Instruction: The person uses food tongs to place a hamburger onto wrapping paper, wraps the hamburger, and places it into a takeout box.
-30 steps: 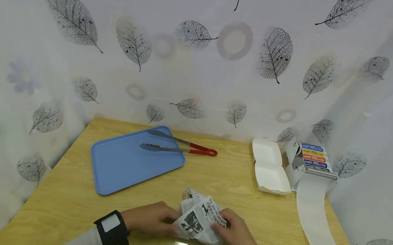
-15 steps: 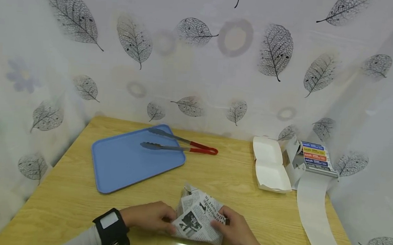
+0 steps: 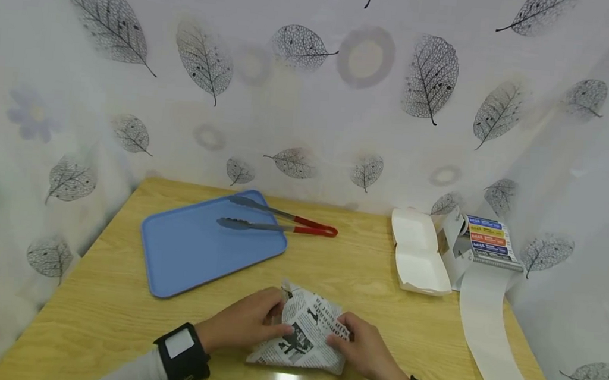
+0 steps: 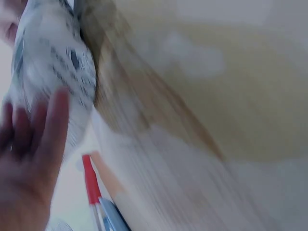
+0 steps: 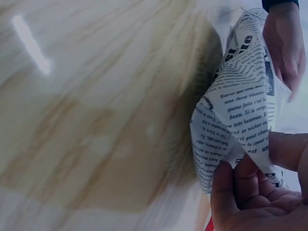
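A sheet of newsprint-patterned wrapping paper (image 3: 308, 327), folded into a bulky packet, lies on the wooden table near the front. My left hand (image 3: 248, 323) is at its left side, thumb over the printed face and the other fingers behind the far left edge. The left wrist view shows this hand (image 4: 33, 139) blurred against the rounded paper (image 4: 57, 62). On the other side my right hand (image 3: 369, 350) pinches the right fold between thumb and fingers. In the right wrist view, the fingers (image 5: 224, 192) tuck under the paper's corner (image 5: 240, 125). Whatever the paper encloses is hidden.
A blue tray (image 3: 208, 254) sits at the back left, with red-handled tongs (image 3: 314, 229) lying across its edge. At the back right are an opened white carton (image 3: 421, 256) and a dispenser (image 3: 485, 240) trailing a long white paper strip (image 3: 489, 330).
My left hand has shifted from the packet's lower left corner up to its far left edge, and that corner now lies spread out. The right hand keeps its pinch, nearly still.
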`<action>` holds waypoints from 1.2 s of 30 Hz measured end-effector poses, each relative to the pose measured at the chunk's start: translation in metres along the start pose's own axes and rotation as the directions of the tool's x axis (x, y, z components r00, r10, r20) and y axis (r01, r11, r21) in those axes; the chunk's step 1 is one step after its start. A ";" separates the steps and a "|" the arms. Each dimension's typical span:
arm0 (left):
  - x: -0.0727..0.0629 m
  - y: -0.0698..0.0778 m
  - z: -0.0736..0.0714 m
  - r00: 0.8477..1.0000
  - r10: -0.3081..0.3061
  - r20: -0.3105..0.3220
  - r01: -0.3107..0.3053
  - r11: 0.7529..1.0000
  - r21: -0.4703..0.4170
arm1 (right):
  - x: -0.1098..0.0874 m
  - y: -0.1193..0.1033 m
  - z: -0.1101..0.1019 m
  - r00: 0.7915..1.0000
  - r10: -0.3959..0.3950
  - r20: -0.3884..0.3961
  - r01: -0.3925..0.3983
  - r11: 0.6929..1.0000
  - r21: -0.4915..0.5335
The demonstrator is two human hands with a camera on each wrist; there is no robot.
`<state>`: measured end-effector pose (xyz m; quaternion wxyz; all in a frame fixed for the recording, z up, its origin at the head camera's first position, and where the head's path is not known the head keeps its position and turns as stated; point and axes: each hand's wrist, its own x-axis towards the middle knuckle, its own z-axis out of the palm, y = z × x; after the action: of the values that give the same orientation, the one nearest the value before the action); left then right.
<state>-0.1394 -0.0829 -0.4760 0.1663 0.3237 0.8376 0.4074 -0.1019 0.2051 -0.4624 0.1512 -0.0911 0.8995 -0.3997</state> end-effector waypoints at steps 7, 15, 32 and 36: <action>0.012 0.004 0.013 0.987 -0.009 -0.161 0.053 0.962 0.267 | 0.002 -0.003 -0.002 0.999 0.037 0.014 -0.038 0.999 0.020; 0.012 0.009 0.015 0.972 0.183 -0.148 -0.051 0.778 0.626 | 0.003 -0.008 -0.004 0.997 0.077 0.032 -0.077 0.997 0.002; 0.017 0.012 0.020 0.919 0.393 0.035 -0.285 0.600 0.747 | 0.005 -0.010 -0.003 0.976 0.214 0.032 -0.216 0.975 0.056; 0.019 0.016 0.020 0.926 0.372 0.057 -0.288 0.604 0.743 | 0.005 -0.008 0.000 0.980 0.199 0.011 -0.199 0.978 0.062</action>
<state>-0.1358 -0.0509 -0.4758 -0.1008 0.4904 0.8626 0.0726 -0.1067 0.1987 -0.4572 0.1955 0.0031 0.8908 -0.4102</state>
